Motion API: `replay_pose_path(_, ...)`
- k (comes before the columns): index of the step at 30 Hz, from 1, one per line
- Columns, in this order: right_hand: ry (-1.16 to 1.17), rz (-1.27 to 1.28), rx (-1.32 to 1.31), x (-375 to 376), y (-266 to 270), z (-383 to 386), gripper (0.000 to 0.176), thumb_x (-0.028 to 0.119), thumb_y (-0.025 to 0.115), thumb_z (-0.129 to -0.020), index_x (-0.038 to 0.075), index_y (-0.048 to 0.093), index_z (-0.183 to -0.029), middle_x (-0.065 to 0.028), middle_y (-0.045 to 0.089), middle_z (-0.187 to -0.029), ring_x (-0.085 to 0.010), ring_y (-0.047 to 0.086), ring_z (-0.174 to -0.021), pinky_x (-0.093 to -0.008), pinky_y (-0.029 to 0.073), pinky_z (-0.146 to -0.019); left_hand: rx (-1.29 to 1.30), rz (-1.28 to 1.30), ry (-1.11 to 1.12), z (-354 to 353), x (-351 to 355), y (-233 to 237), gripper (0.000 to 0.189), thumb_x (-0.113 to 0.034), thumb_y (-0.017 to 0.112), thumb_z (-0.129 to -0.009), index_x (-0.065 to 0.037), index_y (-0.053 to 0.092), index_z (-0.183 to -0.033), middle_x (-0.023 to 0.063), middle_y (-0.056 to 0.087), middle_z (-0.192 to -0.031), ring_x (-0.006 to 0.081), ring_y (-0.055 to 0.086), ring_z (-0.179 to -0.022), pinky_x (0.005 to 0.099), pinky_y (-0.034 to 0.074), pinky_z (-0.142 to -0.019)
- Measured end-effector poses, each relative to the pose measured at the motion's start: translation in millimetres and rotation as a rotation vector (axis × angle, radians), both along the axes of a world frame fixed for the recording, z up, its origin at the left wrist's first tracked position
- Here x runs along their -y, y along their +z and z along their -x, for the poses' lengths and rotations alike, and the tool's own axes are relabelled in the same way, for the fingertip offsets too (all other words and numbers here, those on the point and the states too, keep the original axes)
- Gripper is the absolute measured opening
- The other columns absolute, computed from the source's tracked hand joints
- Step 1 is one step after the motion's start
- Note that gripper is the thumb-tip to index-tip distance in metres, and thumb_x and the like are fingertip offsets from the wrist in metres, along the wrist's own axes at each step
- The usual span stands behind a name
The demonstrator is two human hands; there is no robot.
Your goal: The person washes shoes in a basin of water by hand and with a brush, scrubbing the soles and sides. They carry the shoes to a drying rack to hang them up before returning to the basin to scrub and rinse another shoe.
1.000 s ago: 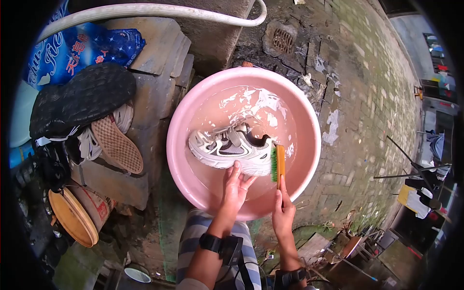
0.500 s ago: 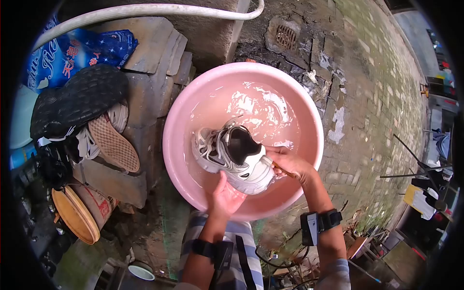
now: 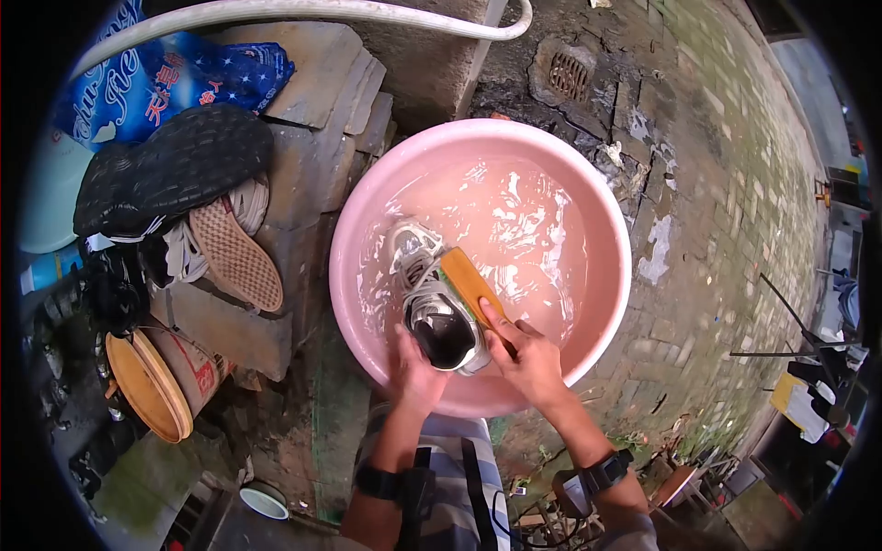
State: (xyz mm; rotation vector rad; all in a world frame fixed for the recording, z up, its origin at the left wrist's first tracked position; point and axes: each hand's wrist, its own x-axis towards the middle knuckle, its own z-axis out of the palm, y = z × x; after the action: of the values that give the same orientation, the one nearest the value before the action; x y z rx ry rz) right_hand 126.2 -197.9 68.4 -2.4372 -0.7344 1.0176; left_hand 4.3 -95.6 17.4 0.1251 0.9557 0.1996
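A white and grey sneaker [image 3: 427, 301] is held over the water in a pink basin [image 3: 618, 248], its toe pointing away from me and its dark opening facing up. My left hand [image 3: 415, 369] grips the sneaker along its left side near the heel. In my right hand [image 3: 528, 363] is the handle of a wooden brush [image 3: 470, 285], with the forefinger stretched along its back. The brush lies against the right side of the sneaker; its bristles are mostly hidden beneath the wood. Light glints on the rippled water.
Left of the basin, several shoes, including one with a brown sole [image 3: 237, 257], lie on stacked stone slabs [image 3: 322, 174] beside a blue packet [image 3: 175, 87]. A white hose [image 3: 367, 11] crosses the top. A drain grate [image 3: 570, 75] is set in the paving.
The sneaker has turned so its toe points away from me. The brush has moved from the heel to the sneaker's right side, and my left hand has shifted up along its left side.
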Motion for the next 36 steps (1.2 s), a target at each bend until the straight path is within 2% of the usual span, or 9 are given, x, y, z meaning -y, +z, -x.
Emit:
replay_pose_path(4,-0.071,-0.108,0.018,1,-8,15,0.045,0.027,0.056,-0.083,0.033,0.046,-0.127,-0.0092,0.050,-0.064,-0.0253,0.053,-0.053,-0.0371,0.046,-0.053,-0.312,-0.336,-0.310,10,10,-10,0.055,-0.046,0.041,-0.090,-0.016,0.027,-0.135,0.0045,0.034,-0.134,0.0240,0.038,-0.120,0.0375,0.037,-0.095)
replay_pose_path(6,-0.122,-0.153,-0.027,4,-5,21,0.046,0.026,0.056,-0.083,0.032,0.046,-0.127,-0.0096,0.050,-0.065,-0.0254,0.053,-0.052,-0.0370,0.046,-0.052,-0.424,-0.803,-0.386,7,11,-37,0.056,-0.028,0.052,-0.088,0.001,0.029,-0.130,0.0137,0.041,-0.128,0.0237,0.045,-0.114,0.0328,0.036,-0.096)
replay_pose_path(9,-0.072,-0.134,-0.051,11,18,24,0.047,0.024,0.058,-0.082,0.031,0.046,-0.127,-0.0093,0.048,-0.064,-0.0245,0.052,-0.048,-0.0353,0.045,-0.048,-0.468,-0.249,0.008,-2,9,-38,0.044,-0.010,0.051,-0.086,-0.010,0.035,-0.128,0.0066,0.049,-0.118,0.0196,0.050,-0.105,0.0297,0.047,-0.080)
replay_pose_path(12,0.013,-0.057,0.123,60,37,43,0.049,0.023,0.060,-0.080,0.031,0.047,-0.127,-0.0071,0.049,-0.065,-0.0224,0.050,-0.045,-0.0336,0.043,-0.043,-0.499,-0.050,-0.068,0,4,-43,0.037,-0.008,0.050,-0.086,-0.017,0.042,-0.121,0.0017,0.052,-0.109,0.0170,0.054,-0.096,0.0296,0.050,-0.067)
replay_pose_path(16,0.137,0.012,0.204,76,48,51,0.051,0.023,0.062,-0.077,0.031,0.048,-0.126,-0.0050,0.049,-0.066,-0.0210,0.049,-0.043,-0.0322,0.043,-0.040,-0.395,0.031,0.083,-1,25,-52,0.019,-0.022,0.049,-0.089,-0.019,0.049,-0.107,-0.0022,0.057,-0.084,0.0093,0.055,-0.058,0.0224,0.038,-0.034)
replay_pose_path(22,0.152,-0.016,0.342,-5,-4,-10,0.043,0.027,0.054,-0.083,0.031,0.048,-0.126,-0.0080,0.048,-0.062,-0.0227,0.051,-0.045,-0.0346,0.044,-0.043,-0.420,0.036,-0.006,2,18,-59,0.021,-0.014,0.052,-0.085,-0.012,0.051,-0.106,0.0012,0.058,-0.085,0.0127,0.058,-0.071,0.0280,0.046,-0.052)
replay_pose_path(24,0.174,-0.055,0.421,-25,-13,-27,0.040,0.028,0.054,-0.083,0.030,0.051,-0.124,-0.0077,0.050,-0.063,-0.0220,0.053,-0.046,-0.0344,0.044,-0.042,-0.077,-0.037,-0.082,7,20,-65,0.026,-0.011,0.052,-0.084,-0.012,0.051,-0.109,0.0036,0.059,-0.092,0.0169,0.060,-0.078,0.0297,0.049,-0.054)
replay_pose_path(32,0.028,-0.081,0.205,-65,-35,-61,0.037,0.034,0.048,-0.086,0.032,0.050,-0.123,-0.0122,0.060,-0.073,-0.0287,0.060,-0.064,-0.0373,0.048,-0.062,-0.738,-0.309,-0.670,-15,11,-36,0.031,-0.019,0.053,-0.083,-0.005,0.052,-0.110,0.0143,0.060,-0.087,0.0262,0.058,-0.078,0.0348,0.046,-0.070)
replay_pose_path(36,-0.215,-0.037,-0.006,-19,1,-55,0.038,0.037,0.046,-0.088,0.033,0.047,-0.125,-0.0109,0.063,-0.075,-0.0261,0.062,-0.069,-0.0350,0.048,-0.066,-0.548,-0.631,-0.558,6,26,-77,0.042,-0.014,0.055,-0.080,-0.005,0.045,-0.120,0.0163,0.059,-0.100,0.0305,0.056,-0.094,0.0357,0.042,-0.084)
